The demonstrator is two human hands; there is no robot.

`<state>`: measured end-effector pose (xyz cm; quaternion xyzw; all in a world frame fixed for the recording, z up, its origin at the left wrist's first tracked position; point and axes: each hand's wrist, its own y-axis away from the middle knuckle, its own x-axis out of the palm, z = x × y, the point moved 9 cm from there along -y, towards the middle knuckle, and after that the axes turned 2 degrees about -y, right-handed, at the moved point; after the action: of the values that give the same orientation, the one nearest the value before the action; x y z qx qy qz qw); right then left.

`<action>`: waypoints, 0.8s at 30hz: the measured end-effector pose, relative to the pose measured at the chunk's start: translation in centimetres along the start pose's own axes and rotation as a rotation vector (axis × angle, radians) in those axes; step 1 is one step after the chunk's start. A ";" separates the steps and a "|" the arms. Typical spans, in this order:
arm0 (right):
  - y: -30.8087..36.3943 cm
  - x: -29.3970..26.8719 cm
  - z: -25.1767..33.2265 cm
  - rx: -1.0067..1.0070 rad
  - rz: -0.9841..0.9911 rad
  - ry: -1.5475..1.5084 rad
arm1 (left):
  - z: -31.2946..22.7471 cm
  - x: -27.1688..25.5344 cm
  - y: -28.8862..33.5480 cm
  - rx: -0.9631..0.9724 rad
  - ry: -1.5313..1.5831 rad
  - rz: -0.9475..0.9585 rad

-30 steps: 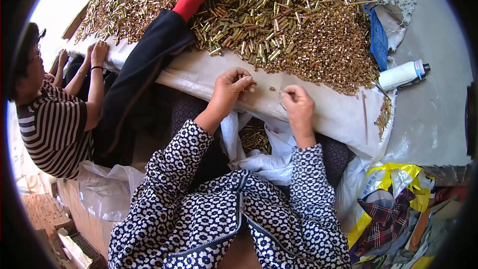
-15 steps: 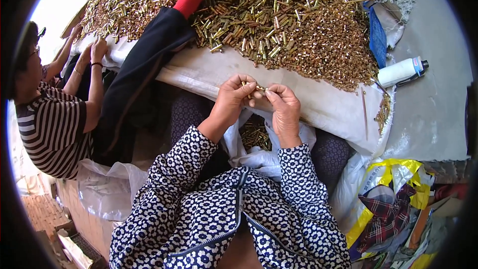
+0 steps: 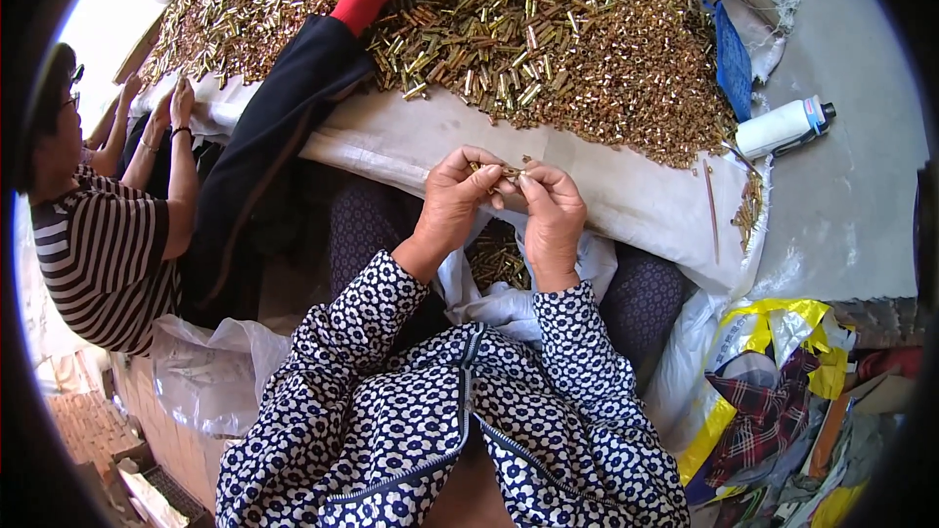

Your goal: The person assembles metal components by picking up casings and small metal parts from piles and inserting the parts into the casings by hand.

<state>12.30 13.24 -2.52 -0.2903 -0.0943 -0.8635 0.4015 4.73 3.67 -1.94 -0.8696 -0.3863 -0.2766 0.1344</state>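
Head view: left hand [image 3: 452, 198] and right hand [image 3: 553, 210] brought together, fingertips pinched on small brass pieces [image 3: 509, 173] above the lap; heap of brass pieces [image 3: 548, 39] spread on white sheet [image 3: 411, 137] just beyond; white bottle [image 3: 782, 125] at right; person in striped shirt [image 3: 103, 254] at left, well apart

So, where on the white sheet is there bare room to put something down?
The white woven sheet is bare along its near edge, between the heap of small brass metal tubes and the person's lap, right of the right hand. Grey floor below the white plastic bottle is also bare. The heap itself is crowded.
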 end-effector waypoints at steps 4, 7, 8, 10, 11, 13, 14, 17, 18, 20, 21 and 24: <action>0.2 0.6 1.4 -0.131 0.065 0.119 | -0.2 0.0 0.1 0.034 -0.033 0.022; 0.0 0.2 1.3 -0.134 0.104 0.146 | -0.6 0.1 0.2 0.047 -0.109 0.015; -0.1 0.1 1.2 -0.090 0.127 0.138 | -0.5 0.3 0.2 0.035 -0.105 0.019; 0.1 0.3 1.5 -0.061 0.142 0.236 | -0.4 0.1 0.2 0.023 -0.101 0.022; 0.1 0.5 1.6 -0.059 0.143 0.235 | -0.2 -0.1 0.2 0.024 -0.127 0.016; 0.1 1.3 2.5 -0.184 0.189 0.488 | -0.2 -0.2 0.0 0.023 -0.153 0.012; 0.1 1.3 2.4 -0.184 0.186 0.488 | -0.2 -0.1 -0.1 0.011 -0.146 -0.001; -0.5 0.7 1.8 -0.095 0.170 0.231 | -0.4 -0.3 -0.5 -0.010 -0.129 -0.029; -0.8 0.3 2.0 -0.093 0.162 0.298 | -0.5 -0.6 -0.7 -0.021 -0.117 -0.044; -1.2 -0.5 3.2 -0.115 0.135 0.477 | -1.0 -1.2 -0.8 -0.029 -0.144 -0.044; -1.6 -0.7 3.3 -0.115 0.139 0.475 | -1.4 -1.7 -0.7 -0.037 -0.171 -0.044; -2.6 0.4 4.6 -0.447 0.142 1.039 | 0.5 0.2 0.8 -0.179 -0.459 0.233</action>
<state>12.16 16.55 1.64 0.0890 0.3206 -0.8627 0.3810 5.64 3.44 -2.27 -0.9565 -0.2782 -0.0880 -0.0029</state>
